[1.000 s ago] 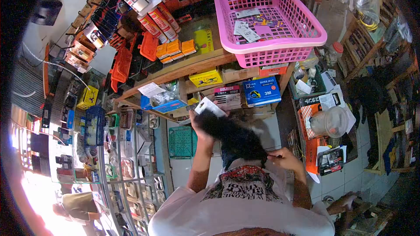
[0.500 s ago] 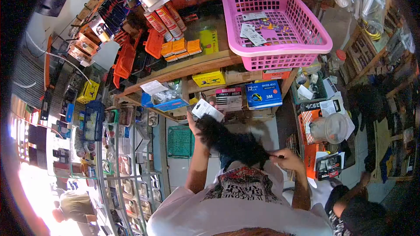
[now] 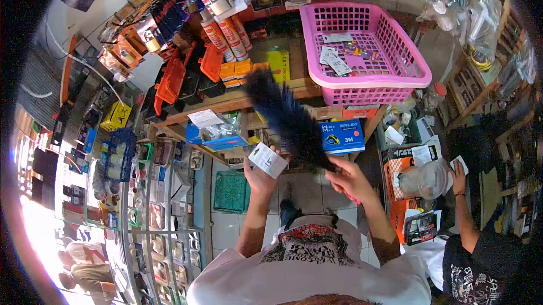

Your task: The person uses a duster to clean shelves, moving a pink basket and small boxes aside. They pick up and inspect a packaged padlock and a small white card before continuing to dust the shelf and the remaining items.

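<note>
A white carded packet rests in my left hand, its fingers round the edges. My right hand is closed round the handle of a black feather duster, whose plumes point up and left in front of the shelf. The feathers, a little blurred, hide part of the counter edge and the boxes beneath. Beyond the duster, to the right, stands a pink plastic basket with several carded packets inside.
Orange boxes and spray cans stand on the counter. A blue box sits on the shelf under it. On the floor is a green crate. At right, another person's hand is beside a clear tub.
The duster has swung up from near my chest, off the packet, to the counter edge. My right hand moved up and forward. The other person's arm now reaches to the tub.
</note>
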{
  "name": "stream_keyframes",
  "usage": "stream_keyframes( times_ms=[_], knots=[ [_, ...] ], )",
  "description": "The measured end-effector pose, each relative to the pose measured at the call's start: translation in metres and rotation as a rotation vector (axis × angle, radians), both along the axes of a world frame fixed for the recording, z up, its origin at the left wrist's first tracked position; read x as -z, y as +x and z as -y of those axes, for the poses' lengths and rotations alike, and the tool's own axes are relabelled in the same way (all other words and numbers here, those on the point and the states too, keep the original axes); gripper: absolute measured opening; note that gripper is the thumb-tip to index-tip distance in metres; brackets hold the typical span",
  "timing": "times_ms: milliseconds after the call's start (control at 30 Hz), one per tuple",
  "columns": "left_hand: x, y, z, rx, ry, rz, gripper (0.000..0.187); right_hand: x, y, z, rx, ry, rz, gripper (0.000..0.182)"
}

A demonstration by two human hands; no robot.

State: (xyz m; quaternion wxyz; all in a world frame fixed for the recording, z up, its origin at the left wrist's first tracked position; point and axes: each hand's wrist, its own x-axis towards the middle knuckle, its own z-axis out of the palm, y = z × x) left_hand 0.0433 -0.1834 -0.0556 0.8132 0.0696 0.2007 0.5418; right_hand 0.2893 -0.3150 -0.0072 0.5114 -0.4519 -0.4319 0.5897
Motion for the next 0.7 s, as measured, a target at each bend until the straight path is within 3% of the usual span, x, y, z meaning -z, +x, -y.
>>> stream_keyframes(
  times_ms=[100, 233, 400, 533, 700],
  knots=[
    [-0.004, -0.005, 0.006, -0.004, 0.018, 0.001, 0.065, -0.029, -0.010, -0.040, 0.054, 0.043, -0.245, 0.060],
    [-0.008, -0.019, 0.011, -0.028, 0.008, -0.011, 0.064, -0.042, -0.026, -0.095, 0.148, 0.139, -0.380, 0.071],
    [-0.015, -0.040, 0.026, -0.091, -0.022, -0.060, 0.063, -0.028, -0.022, -0.155, 0.229, 0.035, -0.611, 0.067],
    [0.009, -0.063, 0.028, -0.093, -0.028, 0.007, 0.067, -0.021, -0.028, -0.178, 0.322, -0.030, -0.589, 0.054],
    [0.016, -0.069, 0.025, -0.110, -0.055, -0.033, 0.069, -0.026, -0.030, -0.191, 0.346, -0.145, -0.625, 0.051]
  ],
)
